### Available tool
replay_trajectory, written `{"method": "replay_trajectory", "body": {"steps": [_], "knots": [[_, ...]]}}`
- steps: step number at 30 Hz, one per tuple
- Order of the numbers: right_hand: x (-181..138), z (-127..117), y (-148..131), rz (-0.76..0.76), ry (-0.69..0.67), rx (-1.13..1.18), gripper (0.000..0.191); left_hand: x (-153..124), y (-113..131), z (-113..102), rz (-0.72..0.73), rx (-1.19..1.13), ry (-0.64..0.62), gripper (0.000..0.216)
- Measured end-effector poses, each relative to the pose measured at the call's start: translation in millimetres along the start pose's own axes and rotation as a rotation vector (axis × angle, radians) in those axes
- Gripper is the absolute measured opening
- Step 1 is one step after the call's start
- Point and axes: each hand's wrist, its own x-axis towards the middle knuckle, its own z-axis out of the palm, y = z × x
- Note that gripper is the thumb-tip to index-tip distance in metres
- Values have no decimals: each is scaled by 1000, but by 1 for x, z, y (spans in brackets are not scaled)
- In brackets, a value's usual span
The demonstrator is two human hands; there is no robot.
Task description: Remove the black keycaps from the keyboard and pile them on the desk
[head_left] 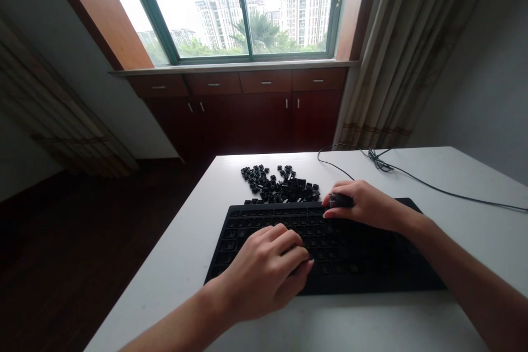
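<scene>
A black keyboard (371, 272) lies on the white table, with rows of bare key sockets where keycaps are off. My right hand (367, 203) is over its back edge, thumb and fingers closed around a short dark object (341, 200) with a pale mark at its left end; its kind is unclear. My left hand (272, 269) rests over the keyboard's front middle, fingers curled and thumb and forefinger pinched together. A sliver of something black shows at those fingertips, too small to name. Behind the keyboard lies a loose pile of black keycaps (284, 187).
A thin black cable (433, 182) runs across the back right of the white table (173, 253), bunched in a tied coil. Beyond the table stand a reddish-brown cabinet (247, 121), a window and curtains (388, 55).
</scene>
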Motion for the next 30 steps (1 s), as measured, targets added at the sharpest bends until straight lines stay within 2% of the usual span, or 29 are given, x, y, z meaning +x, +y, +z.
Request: {"method": "replay_trajectory", "body": {"steps": [5, 10, 15, 21, 30], "knots": [[-4, -9, 1, -28, -70, -17, 39, 0, -1, 0, 1, 1, -5, 7], [-5, -11, 7, -59, -105, 13, 28, -2, -1, 1, -3, 1, -8, 7], [-3, -7, 4, -74, -77, 14, 20, -1, -1, 0, -6, -5, -21, 7], [-3, -7, 2, -65, -81, -16, 18, -1, -1, 0, -5, -4, -19, 7], [-7, -8, 1, -99, -111, -5, 27, -1, -1, 0, 3, 1, -19, 7]]}}
